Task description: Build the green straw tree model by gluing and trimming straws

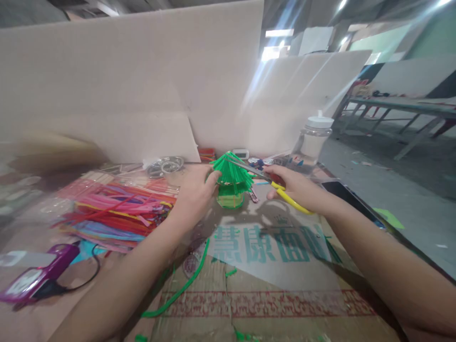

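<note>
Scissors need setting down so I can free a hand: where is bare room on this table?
The printed cardboard between the forearms, below the green tree, is bare but for a green strip. Crowded: straws and purple tool left, phone right, clutter behind the tree.

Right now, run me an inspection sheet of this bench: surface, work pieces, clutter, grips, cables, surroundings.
Surface: flattened cardboard with green and red print; a loose green strip lies on it.
Job's things: green straw tree standing upright; yellow-handled scissors with the blades at its fringe.
Clutter: pile of coloured straws at left, purple tool, round tin, white-capped bottle, dark phone at right.
Grips: left hand holds the tree's side; right hand holds the scissors.
Cables: black cord looping from the purple tool.
Surroundings: white boards behind; tables far right; no other person seen.
</note>
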Demonstrator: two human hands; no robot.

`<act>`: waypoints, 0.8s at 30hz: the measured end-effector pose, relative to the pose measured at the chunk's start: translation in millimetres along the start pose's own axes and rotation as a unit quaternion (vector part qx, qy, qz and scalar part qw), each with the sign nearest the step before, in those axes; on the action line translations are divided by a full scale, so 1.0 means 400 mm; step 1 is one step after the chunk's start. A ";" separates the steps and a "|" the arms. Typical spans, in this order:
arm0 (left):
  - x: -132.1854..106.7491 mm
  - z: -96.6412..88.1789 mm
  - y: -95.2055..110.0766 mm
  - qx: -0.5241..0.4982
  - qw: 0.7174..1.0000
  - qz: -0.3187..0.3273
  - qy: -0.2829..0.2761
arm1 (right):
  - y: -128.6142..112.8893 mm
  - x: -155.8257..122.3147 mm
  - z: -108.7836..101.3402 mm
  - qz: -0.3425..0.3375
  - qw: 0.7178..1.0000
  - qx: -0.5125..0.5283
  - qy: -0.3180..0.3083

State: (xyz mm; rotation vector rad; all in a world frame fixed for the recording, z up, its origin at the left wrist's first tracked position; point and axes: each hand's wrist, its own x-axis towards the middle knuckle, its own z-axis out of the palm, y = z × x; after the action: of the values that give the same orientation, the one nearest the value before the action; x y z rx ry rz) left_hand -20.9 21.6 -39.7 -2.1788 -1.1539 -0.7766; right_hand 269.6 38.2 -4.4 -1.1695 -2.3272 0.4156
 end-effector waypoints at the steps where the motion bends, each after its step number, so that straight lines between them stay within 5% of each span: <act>1: -0.002 0.009 -0.001 0.008 1.000 0.005 0.011 | 0.002 0.002 0.001 -0.004 1.000 -0.002 0.003; 17: 0.006 0.017 -0.014 0.037 0.998 0.021 0.055 | -0.004 0.008 0.008 -0.038 0.998 -0.040 -0.025; 20: 0.004 0.022 -0.021 -0.008 0.996 0.021 0.083 | -0.006 0.006 0.009 -0.051 0.997 -0.053 -0.022; 24: 0.004 0.026 -0.038 -0.166 0.982 -0.059 0.070 | 0.000 -0.007 0.005 -0.076 0.991 -0.105 0.031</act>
State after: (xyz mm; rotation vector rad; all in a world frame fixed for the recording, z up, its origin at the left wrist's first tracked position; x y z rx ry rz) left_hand -30.7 37.0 -42.7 -2.2885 -1.1569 -1.2292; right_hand 269.9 36.0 -6.8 -1.0720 -2.4305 0.0800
